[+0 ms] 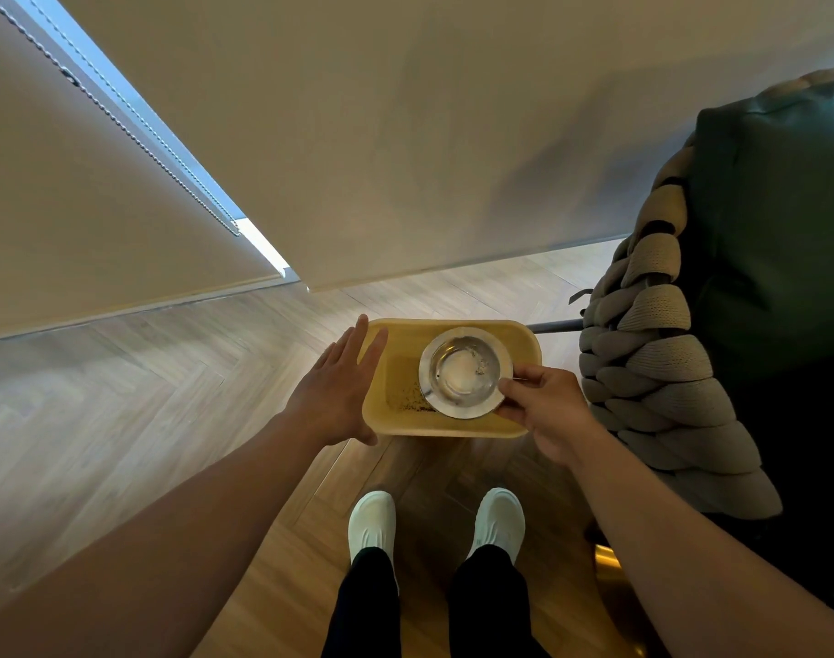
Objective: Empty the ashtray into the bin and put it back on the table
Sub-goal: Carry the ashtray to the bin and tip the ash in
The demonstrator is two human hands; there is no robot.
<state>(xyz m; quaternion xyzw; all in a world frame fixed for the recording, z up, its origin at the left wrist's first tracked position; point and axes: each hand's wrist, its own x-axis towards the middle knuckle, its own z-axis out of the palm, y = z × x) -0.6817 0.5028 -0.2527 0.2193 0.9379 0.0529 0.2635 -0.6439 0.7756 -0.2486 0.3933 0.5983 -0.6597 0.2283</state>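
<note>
Head view, looking straight down past both bare forearms to the floor. At far left a pale fabric roller blind (97, 192) hangs with a fine beaded chain (135, 130) running slantwise along its edge, a strip of bright window beside it. Below lies the floor (135, 372), wood planks in a herringbone pattern, matte and grey-brown in the light, warmer near the feet.

The left hand (339, 391) is flat and spread, fingers straight and together, palm down, its grip holding nothing; its fingertips reach just to the left rim of the bin (377, 420), whether touching I cannot tell. The bin is a yellow, smooth-walled tub, rectangular with rounded corners, standing on the floor; dark specks of ash are scattered on its bottom at the lower left.

Above the bin's opening is the ashtray (465, 370), a round, shiny metal dish with a wide flat rim and a shallow bowl, held roughly level and facing up, a few crumbs left inside. The right hand (545, 410) pinches its right rim between thumb and curled fingers.

Below, two white, smooth shoes (372, 520) and black trouser legs. At right stands a chair (775, 230) with a dark, leather-like cushion and thick, braided beige knit tubes along its side.
</note>
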